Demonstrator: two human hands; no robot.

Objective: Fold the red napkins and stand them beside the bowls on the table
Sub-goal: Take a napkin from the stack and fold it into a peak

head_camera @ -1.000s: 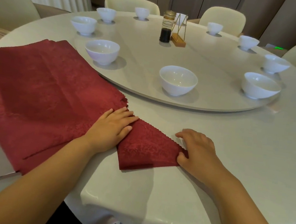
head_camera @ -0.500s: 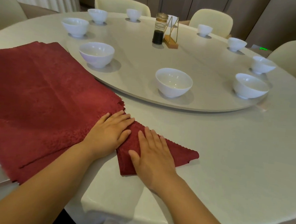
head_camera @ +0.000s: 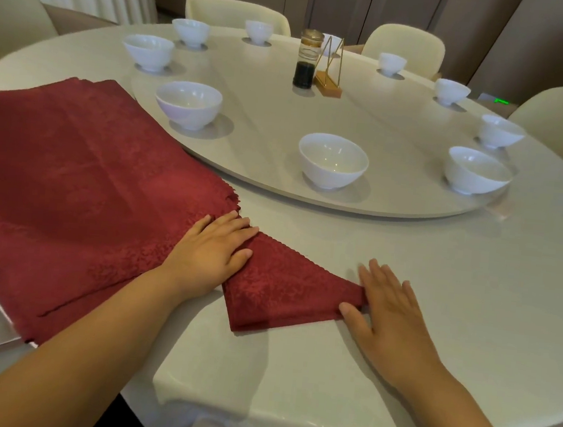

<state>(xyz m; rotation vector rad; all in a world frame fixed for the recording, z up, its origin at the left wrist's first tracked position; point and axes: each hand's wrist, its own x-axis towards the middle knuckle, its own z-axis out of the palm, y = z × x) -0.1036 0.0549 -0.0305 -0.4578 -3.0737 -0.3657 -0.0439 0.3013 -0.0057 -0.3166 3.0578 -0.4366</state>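
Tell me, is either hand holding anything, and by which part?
Nothing is gripped. The left hand presses on the left end of the folded red cloth napkin; the right hand touches its right tip.

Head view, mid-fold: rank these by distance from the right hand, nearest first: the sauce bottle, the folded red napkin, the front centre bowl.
1. The folded red napkin: touching the right hand, just to its left.
2. The front centre bowl: ahead, near the turntable edge closest to the person.
3. The sauce bottle: farthest, at the turntable's middle.
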